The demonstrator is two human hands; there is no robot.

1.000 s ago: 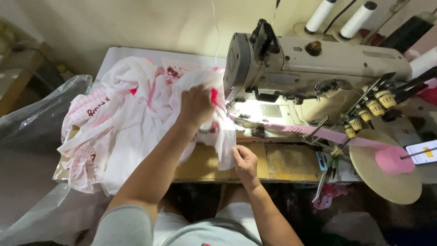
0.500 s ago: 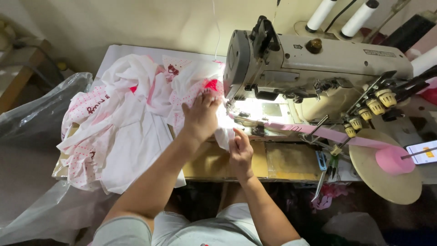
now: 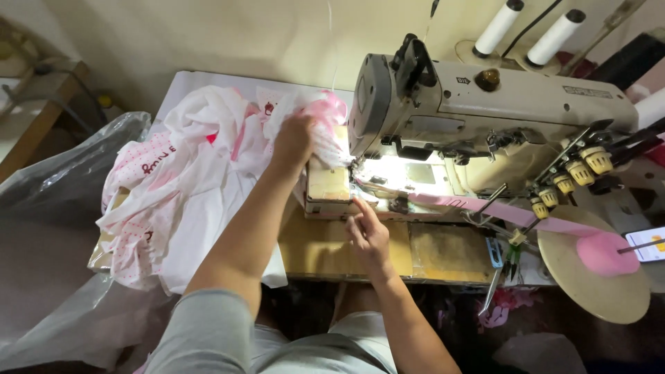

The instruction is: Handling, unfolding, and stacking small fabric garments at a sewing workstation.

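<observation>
My left hand (image 3: pixel 292 142) grips a bunch of white and pink fabric (image 3: pixel 325 121) and holds it up beside the left end of the cream sewing machine (image 3: pixel 485 111). More of the white garments with pink print (image 3: pixel 173 187) lie heaped on the table to the left. My right hand (image 3: pixel 368 234) rests on the wooden table top just in front of the lit needle area (image 3: pixel 391 173), fingers pointing at the machine bed, holding nothing I can make out. A pink tape (image 3: pixel 478 204) runs from the needle area to the right.
A round tan disc (image 3: pixel 596 284) carries a pink tape roll (image 3: pixel 601 253) at the right. Two white thread cones (image 3: pixel 533 28) stand behind the machine. Clear plastic bags (image 3: pixel 62 194) hang at the left. Scissors (image 3: pixel 499 266) hang off the table's front edge. A phone (image 3: pixel 651 244) lies at far right.
My left hand has carried the fabric up and away from the needle toward the heap behind. My right hand moved right and let go of the cloth, now resting on the table.
</observation>
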